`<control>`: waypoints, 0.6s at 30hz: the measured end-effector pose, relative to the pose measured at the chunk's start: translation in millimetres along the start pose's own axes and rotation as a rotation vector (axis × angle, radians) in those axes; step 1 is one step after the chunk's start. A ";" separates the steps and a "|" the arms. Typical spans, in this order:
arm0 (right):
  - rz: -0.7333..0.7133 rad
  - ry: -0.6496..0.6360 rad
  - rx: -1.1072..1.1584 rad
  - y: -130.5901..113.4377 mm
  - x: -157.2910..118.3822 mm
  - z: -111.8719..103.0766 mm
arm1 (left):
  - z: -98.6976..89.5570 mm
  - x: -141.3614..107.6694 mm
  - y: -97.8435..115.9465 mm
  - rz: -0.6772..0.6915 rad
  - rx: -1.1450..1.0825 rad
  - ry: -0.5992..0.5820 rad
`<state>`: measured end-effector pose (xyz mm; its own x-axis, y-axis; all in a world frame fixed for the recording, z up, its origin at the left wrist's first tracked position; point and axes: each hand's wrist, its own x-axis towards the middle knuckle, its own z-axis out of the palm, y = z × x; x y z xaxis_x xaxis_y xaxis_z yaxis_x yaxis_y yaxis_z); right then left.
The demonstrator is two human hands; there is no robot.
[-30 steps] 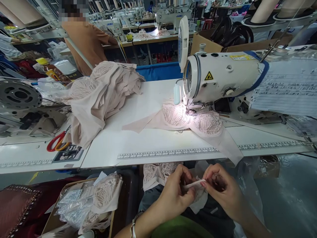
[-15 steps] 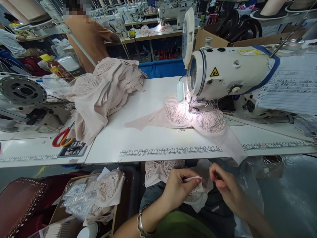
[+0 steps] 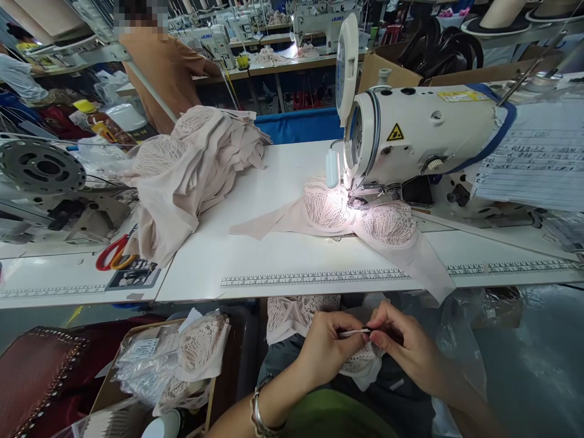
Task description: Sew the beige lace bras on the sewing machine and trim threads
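Over my lap, my left hand pinches the pale edge of a beige lace bra between thumb and fingers. My right hand meets it there, thumb and fingertips closed at the same edge. A small dark thing shows between the fingertips of both hands; its kind cannot be made out. Another beige lace bra lies under the lit needle area of the sewing machine, one wing hanging over the table's front edge. More lace pieces rest on my lap, left of the hands.
A heap of beige bras lies on the white table, with red and orange scissors beside it. A box of bagged lace pieces stands lower left. A second machine is at left. A person works beyond.
My right hand has moved left and in, from apart to touching the bra edge beside my left hand. The small dark thing now shows between the fingertips. The bra under the machine stays put.
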<state>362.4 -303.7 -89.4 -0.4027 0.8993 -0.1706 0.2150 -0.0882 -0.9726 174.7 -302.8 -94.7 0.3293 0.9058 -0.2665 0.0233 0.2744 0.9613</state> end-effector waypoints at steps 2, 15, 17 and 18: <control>0.016 0.020 0.005 -1.4 1.6 1.9 | 0.3 -0.4 0.0 0.013 0.002 0.005; -0.241 0.059 -0.396 44.9 -20.9 7.4 | -7.1 -0.9 0.8 -0.005 -0.146 0.136; -0.163 -0.010 -0.476 48.8 -19.7 9.3 | -8.3 -1.6 1.6 -0.002 -0.151 0.136; -0.109 -0.045 -0.495 47.8 -19.4 8.8 | -9.8 -1.9 2.4 0.013 -0.133 0.142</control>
<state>372.7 -329.1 -134.0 -0.4819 0.8717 -0.0892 0.5613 0.2289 -0.7954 164.8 -300.7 -92.5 0.1921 0.9435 -0.2699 -0.1080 0.2937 0.9498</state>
